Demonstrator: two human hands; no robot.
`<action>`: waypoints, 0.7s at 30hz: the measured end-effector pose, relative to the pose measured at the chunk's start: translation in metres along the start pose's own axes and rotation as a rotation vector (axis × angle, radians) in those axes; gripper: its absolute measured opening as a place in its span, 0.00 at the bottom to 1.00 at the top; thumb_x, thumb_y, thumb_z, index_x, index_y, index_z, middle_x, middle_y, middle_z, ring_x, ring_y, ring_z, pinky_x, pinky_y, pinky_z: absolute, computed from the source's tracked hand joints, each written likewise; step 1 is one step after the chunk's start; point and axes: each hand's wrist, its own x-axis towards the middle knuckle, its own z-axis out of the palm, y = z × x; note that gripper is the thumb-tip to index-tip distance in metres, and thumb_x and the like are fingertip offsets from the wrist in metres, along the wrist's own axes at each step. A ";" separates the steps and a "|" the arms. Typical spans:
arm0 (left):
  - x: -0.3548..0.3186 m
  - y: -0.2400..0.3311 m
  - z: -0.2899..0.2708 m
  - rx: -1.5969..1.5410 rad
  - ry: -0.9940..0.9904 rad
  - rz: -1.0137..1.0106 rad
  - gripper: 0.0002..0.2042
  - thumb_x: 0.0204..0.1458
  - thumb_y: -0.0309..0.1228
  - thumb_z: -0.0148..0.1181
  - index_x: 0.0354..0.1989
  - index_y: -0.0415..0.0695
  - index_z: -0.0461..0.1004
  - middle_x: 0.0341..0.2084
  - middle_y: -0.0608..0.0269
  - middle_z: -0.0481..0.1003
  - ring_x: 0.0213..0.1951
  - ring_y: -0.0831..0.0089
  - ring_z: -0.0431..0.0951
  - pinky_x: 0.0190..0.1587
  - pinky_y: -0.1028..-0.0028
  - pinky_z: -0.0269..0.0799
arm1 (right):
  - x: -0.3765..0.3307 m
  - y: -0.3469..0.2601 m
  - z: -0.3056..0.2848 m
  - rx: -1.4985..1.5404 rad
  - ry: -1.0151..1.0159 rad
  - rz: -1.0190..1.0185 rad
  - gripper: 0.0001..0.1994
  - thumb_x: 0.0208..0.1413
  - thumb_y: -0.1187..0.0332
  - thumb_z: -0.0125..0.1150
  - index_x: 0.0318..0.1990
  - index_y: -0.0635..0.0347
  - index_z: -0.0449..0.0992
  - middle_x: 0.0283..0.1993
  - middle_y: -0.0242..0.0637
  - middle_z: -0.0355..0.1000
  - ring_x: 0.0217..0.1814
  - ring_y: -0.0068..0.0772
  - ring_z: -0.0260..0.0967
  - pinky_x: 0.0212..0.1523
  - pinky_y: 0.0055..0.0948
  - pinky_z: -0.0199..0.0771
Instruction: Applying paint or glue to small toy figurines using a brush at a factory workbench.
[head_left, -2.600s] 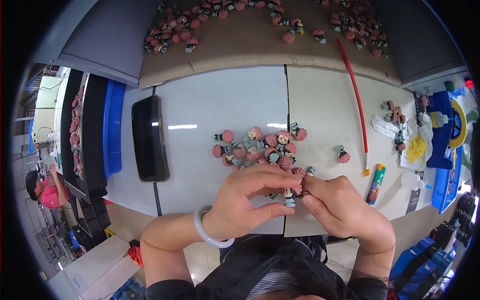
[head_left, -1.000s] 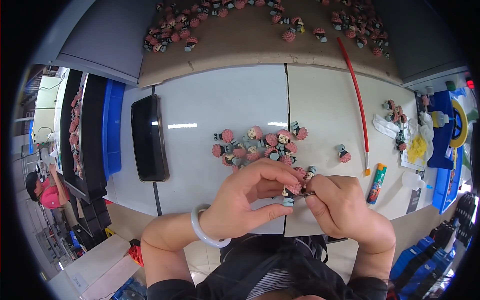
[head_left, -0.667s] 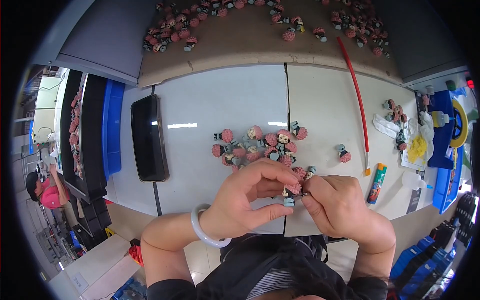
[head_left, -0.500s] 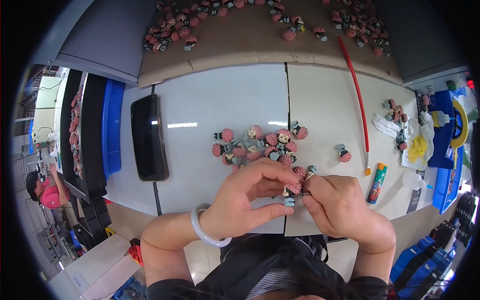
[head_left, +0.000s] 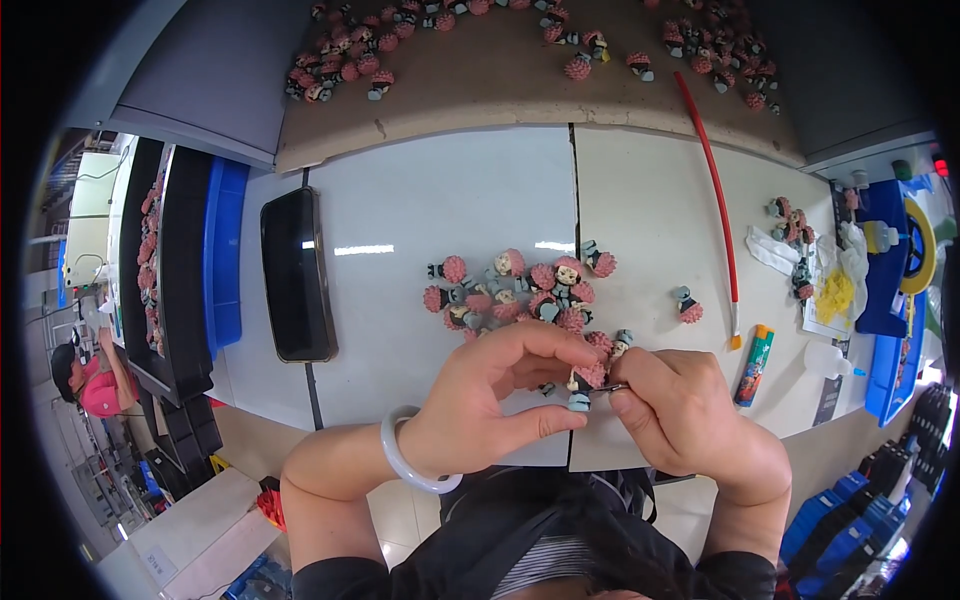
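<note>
My left hand [head_left: 480, 400], with a pale bracelet on its wrist, grips a small toy figurine [head_left: 587, 377] between fingers and thumb. The figurine has a bumpy pink head and a light-blue base. My right hand [head_left: 680, 405] is closed round a thin dark tool [head_left: 609, 388] whose tip meets the figurine's side; most of the tool is hidden in my fingers. Just beyond both hands lies a loose pile of similar pink-headed figurines [head_left: 510, 293]. One lone figurine [head_left: 688, 306] rests to the right of the pile.
A black phone [head_left: 298, 275] lies at the left beside a blue bin [head_left: 229, 255]. A long red paintbrush [head_left: 714, 180] and a lighter-like coloured tube [head_left: 755, 366] are on the right, near white tissue [head_left: 772, 251]. More figurines [head_left: 345, 60] cover the brown shelf. A person in pink [head_left: 100, 385] sits far left.
The thin tool shows slightly more now, its tip against the figurine, and the right fingers have shifted a little to the right. The rest looks the same.
</note>
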 end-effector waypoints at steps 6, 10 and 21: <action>0.002 -0.001 -0.002 -0.163 -0.022 -0.059 0.19 0.44 0.18 0.59 0.46 0.39 0.61 0.47 0.53 0.65 0.50 0.65 0.69 0.55 0.66 0.62 | 0.002 -0.001 0.003 0.011 0.212 -0.043 0.04 0.47 0.77 0.53 0.32 0.65 0.67 0.22 0.41 0.67 0.20 0.45 0.64 0.22 0.35 0.65; 0.002 -0.005 -0.003 -0.298 -0.004 -0.069 0.19 0.47 0.22 0.58 0.47 0.38 0.60 0.47 0.54 0.64 0.50 0.65 0.68 0.53 0.69 0.63 | 0.003 -0.003 0.002 -0.124 0.237 -0.077 0.06 0.44 0.77 0.56 0.31 0.63 0.68 0.21 0.39 0.65 0.20 0.41 0.63 0.21 0.33 0.63; 0.001 0.002 0.002 -0.261 0.044 -0.212 0.17 0.47 0.18 0.56 0.48 0.37 0.67 0.44 0.61 0.69 0.45 0.73 0.71 0.46 0.75 0.69 | -0.001 -0.006 0.006 -0.461 0.282 -0.097 0.15 0.32 0.64 0.68 0.22 0.57 0.66 0.17 0.32 0.57 0.17 0.30 0.60 0.17 0.28 0.59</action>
